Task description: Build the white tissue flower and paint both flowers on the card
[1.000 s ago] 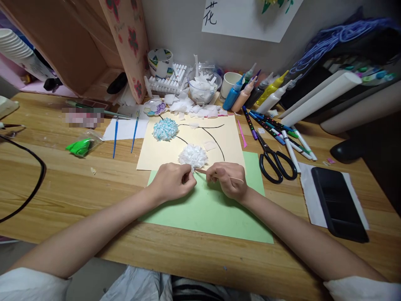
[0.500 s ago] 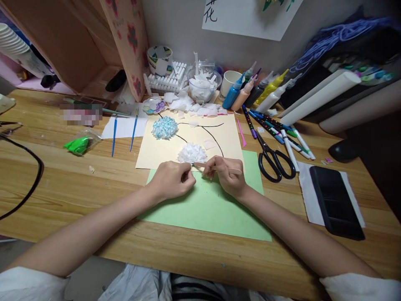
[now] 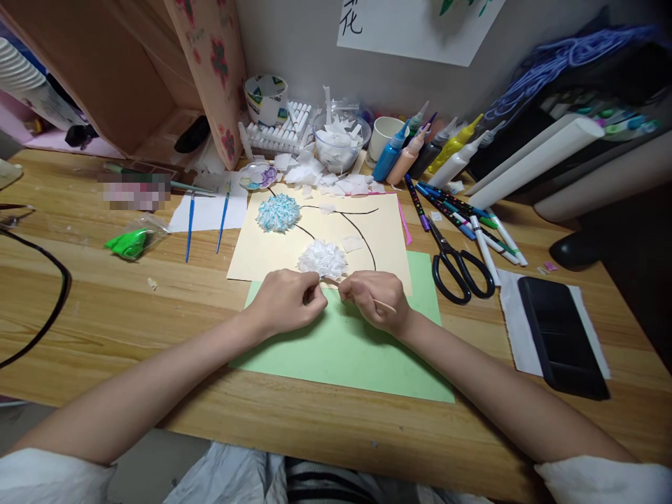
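Note:
My left hand (image 3: 286, 301) is closed in a pinch at the near edge of a white paper-petal flower (image 3: 323, 259). Whatever lies between its fingertips is hidden. Just to the right, my right hand (image 3: 379, 301) grips a thin tan stick (image 3: 385, 306); the stick's front end reaches the flower's lower edge by the left fingertips. Both hands rest over the border of a cream sheet (image 3: 246, 259) and the green sheet (image 3: 341, 357) beneath it. A blue-and-white paper flower (image 3: 278, 213) sits at the cream sheet's upper left, among drawn black stems.
White paper scraps (image 3: 336, 183) and a clear bowl (image 3: 339, 157) of strips lie behind the sheet. Paint bottles (image 3: 391, 157) stand at the back. Black-handled scissors (image 3: 462, 269), markers (image 3: 462, 217) and a black tray (image 3: 561, 336) lie right; two blue brushes (image 3: 190, 227) lie left.
The cream sheet has shifted slightly right, now partly covering the pink tool. My right hand has changed the stick's angle, its back end now lower. My left hand keeps its pinch.

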